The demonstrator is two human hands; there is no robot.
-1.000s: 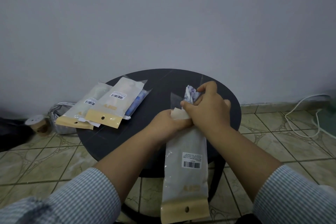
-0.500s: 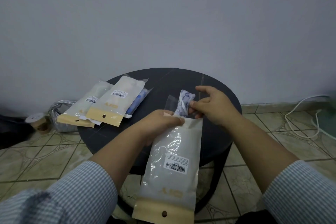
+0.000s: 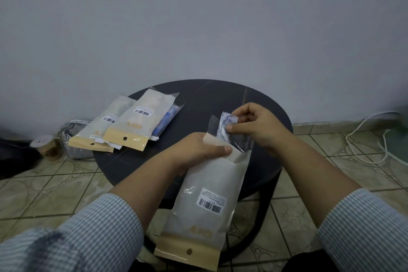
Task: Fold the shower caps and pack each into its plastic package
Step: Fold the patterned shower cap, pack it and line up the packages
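Observation:
A long frosted plastic package (image 3: pixel 205 207) with a tan header strip and a barcode label hangs in front of me, its open mouth facing away. My left hand (image 3: pixel 198 152) grips it near the mouth. The top end of a folded white-and-blue shower cap (image 3: pixel 226 123) sticks out of that mouth, and my right hand (image 3: pixel 254 126) pinches it between thumb and fingers. The rest of the cap is hidden inside the package.
A round black table (image 3: pixel 220 99) stands below my hands. On its left part lie packed packages (image 3: pixel 132 126), overlapping, one showing blue contents (image 3: pixel 166 120). On the tiled floor are a tape roll (image 3: pixel 45 144), a grey bundle (image 3: pixel 70 137) at left, and a white cable (image 3: pixel 362 137) at right.
The package has tilted, its header end swinging left. My right hand has loosened from a full grip at the mouth to a fingertip pinch on the cap's top end.

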